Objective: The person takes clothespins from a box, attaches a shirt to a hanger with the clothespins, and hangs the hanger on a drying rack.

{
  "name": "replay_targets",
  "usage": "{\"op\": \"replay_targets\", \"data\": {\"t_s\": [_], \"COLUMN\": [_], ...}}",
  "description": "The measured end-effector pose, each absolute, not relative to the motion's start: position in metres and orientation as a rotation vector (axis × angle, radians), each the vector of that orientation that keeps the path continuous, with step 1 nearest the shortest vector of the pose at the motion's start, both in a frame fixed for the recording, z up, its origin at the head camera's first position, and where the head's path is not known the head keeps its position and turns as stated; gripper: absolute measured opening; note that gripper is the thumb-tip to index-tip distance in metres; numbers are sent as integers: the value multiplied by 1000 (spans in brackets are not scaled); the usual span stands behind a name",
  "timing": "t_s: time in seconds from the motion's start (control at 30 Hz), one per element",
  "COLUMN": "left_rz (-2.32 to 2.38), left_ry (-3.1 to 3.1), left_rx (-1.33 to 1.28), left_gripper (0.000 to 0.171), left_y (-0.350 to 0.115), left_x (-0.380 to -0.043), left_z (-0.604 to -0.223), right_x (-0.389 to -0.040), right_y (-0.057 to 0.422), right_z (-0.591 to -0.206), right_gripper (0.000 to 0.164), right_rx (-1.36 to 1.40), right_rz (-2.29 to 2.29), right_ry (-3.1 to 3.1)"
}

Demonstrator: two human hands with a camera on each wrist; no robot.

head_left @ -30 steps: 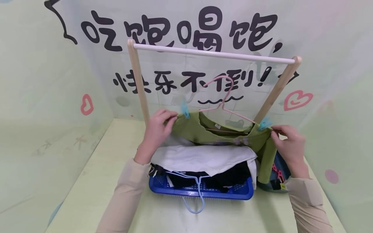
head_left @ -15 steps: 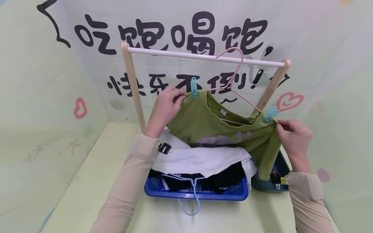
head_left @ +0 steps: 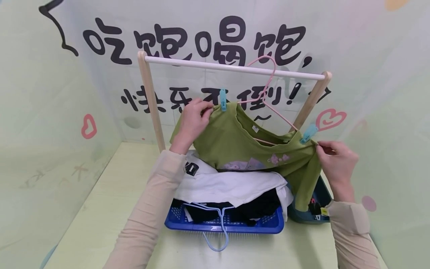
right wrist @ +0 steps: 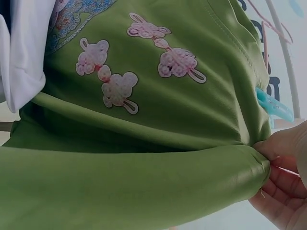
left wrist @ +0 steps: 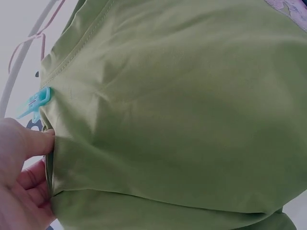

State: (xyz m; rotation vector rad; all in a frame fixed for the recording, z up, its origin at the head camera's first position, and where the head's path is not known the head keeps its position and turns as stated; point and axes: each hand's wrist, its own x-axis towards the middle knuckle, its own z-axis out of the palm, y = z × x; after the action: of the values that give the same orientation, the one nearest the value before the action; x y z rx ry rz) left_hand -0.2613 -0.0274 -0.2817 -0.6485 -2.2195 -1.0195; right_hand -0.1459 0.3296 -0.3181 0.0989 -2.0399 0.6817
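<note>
A green long-sleeved shirt with pink printed figures is on a pink wire hanger. Blue clothespins clip both shoulders, one on the left and one on the right. My left hand pinches the left shoulder just outside its clothespin, thumb in front in the left wrist view. With thumb and fingers, my right hand pinches the opposite shoulder, which sits lower. The hanger's hook overlaps the white rod of a wooden-legged rack.
Below the shirt, a blue basket holds white and black clothes, with a light-blue hanger over its front edge. At right stands a dark teal bin holding small items. A printed backdrop rises behind the rack.
Both hands have raised the shirt and hanger from low over the basket, the left side higher than the right. The hook has gone from below the rod up to its level.
</note>
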Motion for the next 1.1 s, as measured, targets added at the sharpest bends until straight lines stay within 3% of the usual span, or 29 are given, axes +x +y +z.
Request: {"op": "replay_targets", "data": {"t_s": [1.1], "left_rz": [-1149], "left_ry": [-2345], "left_rx": [-665], "left_gripper": [17], "left_y": [-21], "left_x": [-291], "left_z": [-303], "right_x": [-139], "right_y": [327], "right_z": [-343], "right_gripper": [10], "right_rx": [225], "right_rz": [720], "right_ry": [-1968]}}
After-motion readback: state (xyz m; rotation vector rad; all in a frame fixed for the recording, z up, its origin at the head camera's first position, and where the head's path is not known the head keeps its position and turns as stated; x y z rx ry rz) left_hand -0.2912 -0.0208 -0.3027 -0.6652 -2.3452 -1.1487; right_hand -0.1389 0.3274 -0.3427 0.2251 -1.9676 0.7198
